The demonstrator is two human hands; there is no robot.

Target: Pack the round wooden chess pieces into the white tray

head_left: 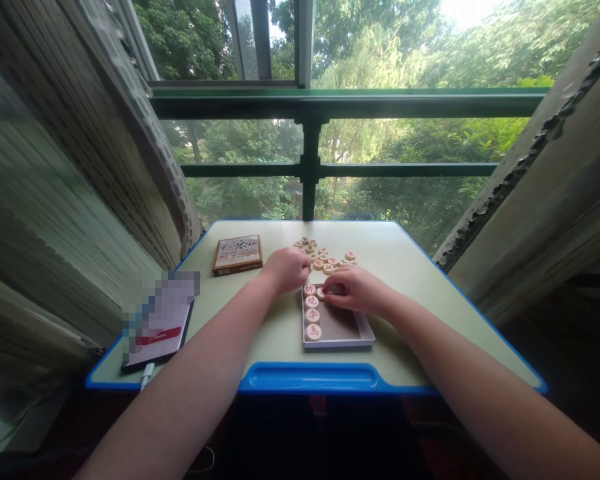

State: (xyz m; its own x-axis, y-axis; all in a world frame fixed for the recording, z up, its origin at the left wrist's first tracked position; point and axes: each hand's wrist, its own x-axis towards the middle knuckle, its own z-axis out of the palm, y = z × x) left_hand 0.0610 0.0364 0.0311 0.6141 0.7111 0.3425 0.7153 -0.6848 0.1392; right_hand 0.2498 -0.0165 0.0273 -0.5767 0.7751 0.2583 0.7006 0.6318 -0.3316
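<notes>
Discs [319, 265] are lying loose toward the bench's [400, 360] back edge. Nearer the front edge, my right hand [357, 291] is pinching one disc [321, 293] inside the tray [340, 344]. My left hand [289, 270] is curling almost closed; I can't tell if it's holding anything. They're looking light, hard and slippery, so I'd be gripping the round sides.

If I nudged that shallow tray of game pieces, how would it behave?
The tray would probably slide rather than tip, being low and wide. Its thin walls suggest it's light. The round pieces inside might shift, since bare floor lies beside them.
</notes>
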